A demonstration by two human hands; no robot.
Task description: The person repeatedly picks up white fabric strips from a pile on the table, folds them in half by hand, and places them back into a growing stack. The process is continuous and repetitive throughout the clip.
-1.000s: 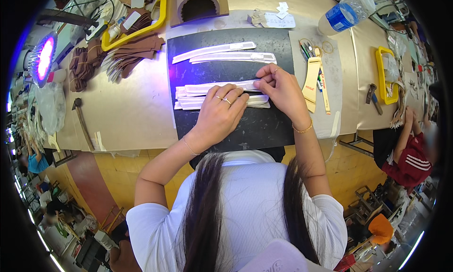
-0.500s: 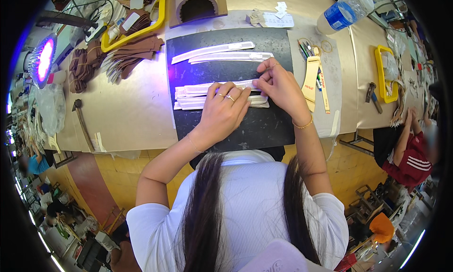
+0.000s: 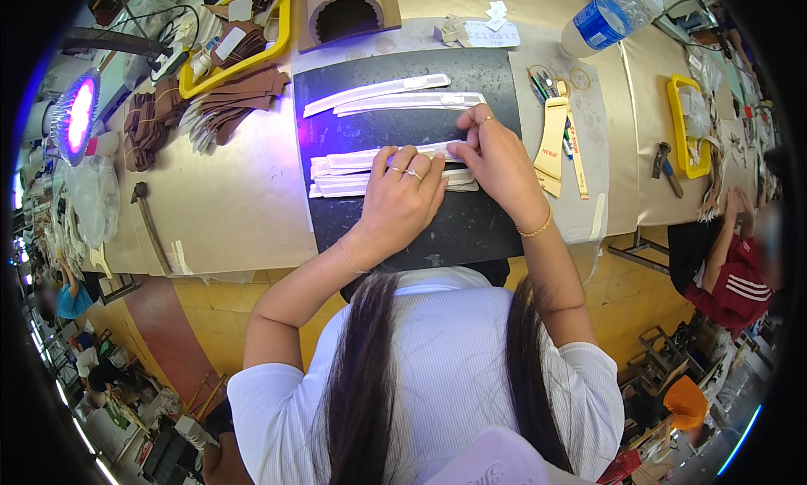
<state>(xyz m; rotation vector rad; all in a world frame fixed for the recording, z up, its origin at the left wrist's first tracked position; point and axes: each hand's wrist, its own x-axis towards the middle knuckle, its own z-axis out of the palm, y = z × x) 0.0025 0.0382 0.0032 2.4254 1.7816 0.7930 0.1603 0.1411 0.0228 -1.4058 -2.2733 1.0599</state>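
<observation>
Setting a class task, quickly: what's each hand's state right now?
Left hand: open, palm down across the white strips.
Right hand: curled at their right end; whether gripping, cannot tell.

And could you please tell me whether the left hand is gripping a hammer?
No, the left hand rests on the stacked white strips.

The left hand (image 3: 402, 182) is resting across a stack of pale strips (image 3: 336, 182) on a black mat (image 3: 471, 229), while the right hand (image 3: 496, 153) is bending its fingers at the stack's right end. Two separate strips (image 3: 370, 92) are lying beyond, and a lamp (image 3: 77, 119) is glowing at left.
</observation>
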